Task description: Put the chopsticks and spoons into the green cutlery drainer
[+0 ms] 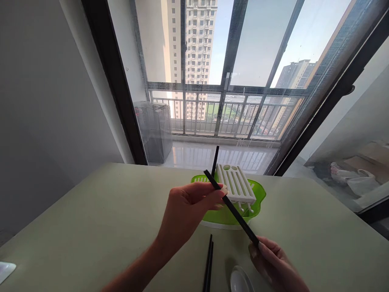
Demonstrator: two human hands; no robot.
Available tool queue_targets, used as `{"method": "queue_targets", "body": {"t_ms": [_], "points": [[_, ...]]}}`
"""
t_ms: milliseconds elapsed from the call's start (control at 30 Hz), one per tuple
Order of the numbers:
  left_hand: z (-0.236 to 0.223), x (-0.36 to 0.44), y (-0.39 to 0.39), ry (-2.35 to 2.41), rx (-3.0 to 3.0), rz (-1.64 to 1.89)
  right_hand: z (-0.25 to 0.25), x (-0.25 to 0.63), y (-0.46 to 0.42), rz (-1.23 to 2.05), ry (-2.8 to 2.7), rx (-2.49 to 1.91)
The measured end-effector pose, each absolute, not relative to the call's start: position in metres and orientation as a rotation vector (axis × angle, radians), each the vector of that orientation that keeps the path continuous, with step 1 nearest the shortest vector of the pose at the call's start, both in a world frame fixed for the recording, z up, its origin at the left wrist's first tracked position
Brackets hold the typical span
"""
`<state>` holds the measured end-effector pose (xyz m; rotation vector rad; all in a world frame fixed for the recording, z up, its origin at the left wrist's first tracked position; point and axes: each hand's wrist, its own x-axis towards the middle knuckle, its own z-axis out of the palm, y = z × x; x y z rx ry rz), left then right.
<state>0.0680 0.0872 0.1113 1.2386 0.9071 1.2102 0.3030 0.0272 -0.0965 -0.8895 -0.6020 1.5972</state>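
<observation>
Black chopsticks slant across the middle of the view, lying close together. My left hand pinches them near the upper end. Fingers of my right hand close around the lower end. Behind my hands stands a green basket with a white slotted rack in it. Another black chopstick stands upright at the rack's left side. On the table below my left hand lies a pair of black chopsticks, and a white spoon-like piece is partly cut off at the bottom edge.
The pale table extends to both sides. A white object pokes in at the left edge. Beyond the table, a sliding glass door frame borders a balcony with a covered grey box. Bags lie at right behind glass.
</observation>
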Motion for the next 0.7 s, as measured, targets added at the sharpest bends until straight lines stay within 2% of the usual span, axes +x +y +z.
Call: {"method": "queue_targets", "body": {"t_ms": [267,700], "points": [[0.111,0.068,0.087,0.903,1.25,1.214,-0.082,0.294,0.026,1.531,-0.625,-0.919],[0.11,0.064,0.09,0.884,1.218,1.229,-0.097,0.306,0.027,1.53,-0.708,-0.969]]}}
